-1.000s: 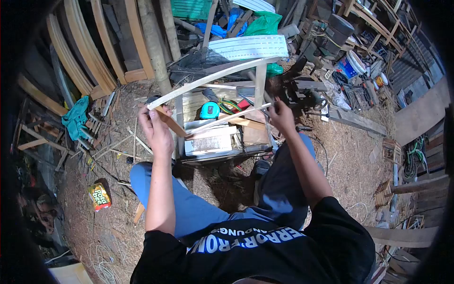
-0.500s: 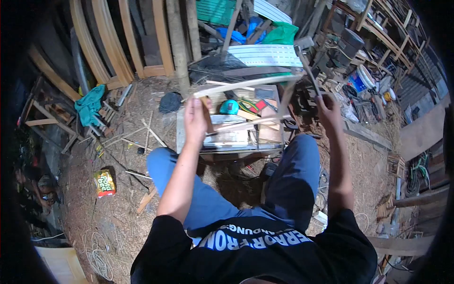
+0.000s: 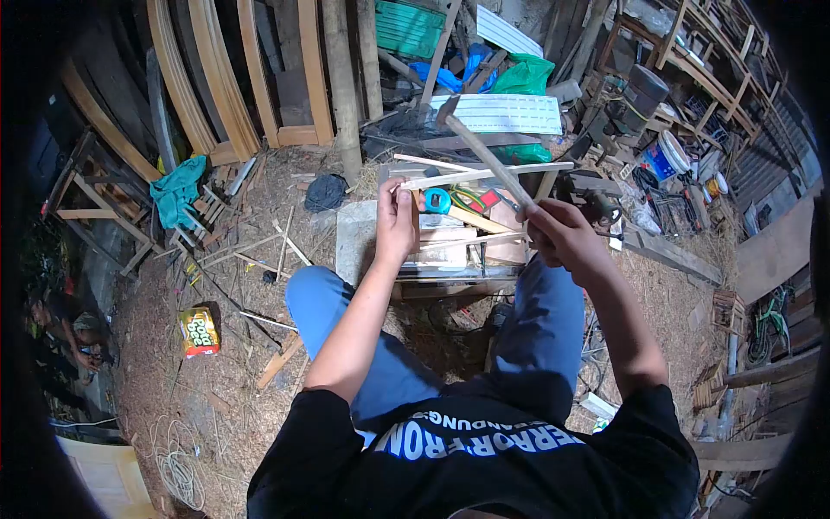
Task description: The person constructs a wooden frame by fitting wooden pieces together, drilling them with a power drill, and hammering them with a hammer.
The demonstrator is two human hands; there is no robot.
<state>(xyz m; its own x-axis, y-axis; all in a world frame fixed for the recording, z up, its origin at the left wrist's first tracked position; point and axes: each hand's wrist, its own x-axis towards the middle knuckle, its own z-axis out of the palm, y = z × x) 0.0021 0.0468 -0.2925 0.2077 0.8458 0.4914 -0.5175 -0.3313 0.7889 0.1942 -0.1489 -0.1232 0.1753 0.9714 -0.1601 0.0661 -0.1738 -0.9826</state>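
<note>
My left hand is closed on the left end of a small frame of thin wooden strips, holding it tilted above a low worktable. In my right hand is a hammer, gripped by its wooden handle. Its head points up and to the left, beyond the frame's upper strip. Behind the frame, on the worktable, lie a teal tape measure, a red item and several wood pieces. The frame hides part of them.
Wood sticks and a yellow snack packet lie on the ground to the left. A dark bundle sits beside the table. To the right are a white bucket and a long beam. Another person is at far left.
The hammer has swung from pointing up on the right to leaning left across the frame. My right hand has come lower and closer to the frame. My left hand still grips the frame.
</note>
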